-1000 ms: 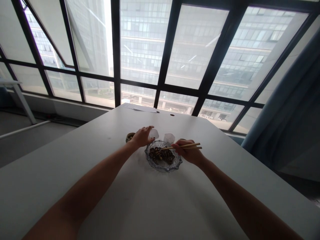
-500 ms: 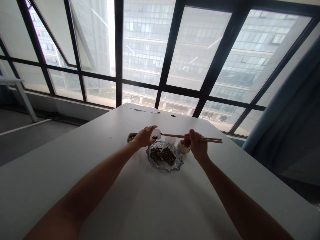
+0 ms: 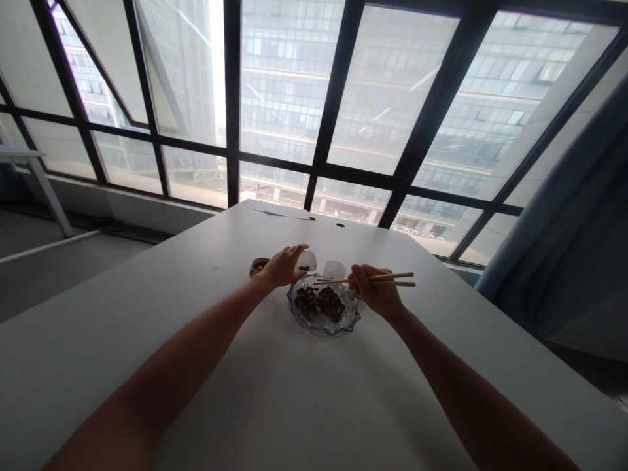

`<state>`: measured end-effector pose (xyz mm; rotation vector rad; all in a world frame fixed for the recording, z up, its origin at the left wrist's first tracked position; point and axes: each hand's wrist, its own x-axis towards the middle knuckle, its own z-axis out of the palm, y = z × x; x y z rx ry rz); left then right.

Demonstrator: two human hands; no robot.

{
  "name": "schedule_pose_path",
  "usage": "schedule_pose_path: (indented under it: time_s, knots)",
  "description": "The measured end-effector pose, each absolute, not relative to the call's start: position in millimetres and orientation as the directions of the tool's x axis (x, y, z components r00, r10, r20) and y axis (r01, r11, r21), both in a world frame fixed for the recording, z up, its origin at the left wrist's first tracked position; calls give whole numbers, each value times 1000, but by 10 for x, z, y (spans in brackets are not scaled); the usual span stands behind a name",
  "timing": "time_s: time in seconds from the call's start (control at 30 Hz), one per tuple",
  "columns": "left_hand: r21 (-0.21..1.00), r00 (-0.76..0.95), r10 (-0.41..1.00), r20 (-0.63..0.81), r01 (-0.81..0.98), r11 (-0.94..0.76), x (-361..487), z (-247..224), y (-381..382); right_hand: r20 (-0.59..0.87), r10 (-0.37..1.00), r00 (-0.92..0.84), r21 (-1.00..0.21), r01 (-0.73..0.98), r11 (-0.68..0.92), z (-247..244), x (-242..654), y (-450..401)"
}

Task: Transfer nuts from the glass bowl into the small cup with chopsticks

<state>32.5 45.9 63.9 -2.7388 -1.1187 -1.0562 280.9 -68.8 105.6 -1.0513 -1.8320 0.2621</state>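
Observation:
My left hand (image 3: pixel 284 266) reaches to the left side of a small clear plastic cup (image 3: pixel 309 259), thumb and fingers curved round it. A few dark pieces lie in that cup. My right hand (image 3: pixel 375 289) grips a pair of wooden chopsticks (image 3: pixel 392 279), whose tips point left over the far rim of a scalloped glass dish (image 3: pixel 324 331). Two heaps of dark brown seeds or nuts, a left heap (image 3: pixel 305 297) and a right heap (image 3: pixel 331 305), lie in the dish. Whether the tips pinch anything is too small to tell.
A second clear cup (image 3: pixel 334 268) stands behind the dish. A small patterned bowl (image 3: pixel 257 266) is left of my left hand; another round bowl is mostly hidden behind my right hand. White paper (image 3: pixel 279 210) lies at the far edge of the white table (image 3: pixel 314 405), before the windows.
My right hand has moved left and slightly toward me. The chopstick tips have dropped from beside the left cup to the dish's far rim. My left hand has stayed in place.

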Motion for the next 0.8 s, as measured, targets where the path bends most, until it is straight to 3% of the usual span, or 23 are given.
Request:
schedule_pose_path:
  time_s: [0.1,0.23,0.53,0.8]
  knots:
    - [244,517,623,587,621,-745,326,649,452,588,740,-327,-455,622,637,1075,2817,-756]
    - [244,522,616,590,612,-752,326,654,453,585,704,-402,-349,659,667,1064,2762,-764]
    - [241,520,625,582,623,-744,324,670,433,573,651,-498,-294,617,730,1026,2731,-826]
    - [248,516,625,586,619,-745,324,656,446,614,682,-397,-318,667,674,1023,2777,-860]
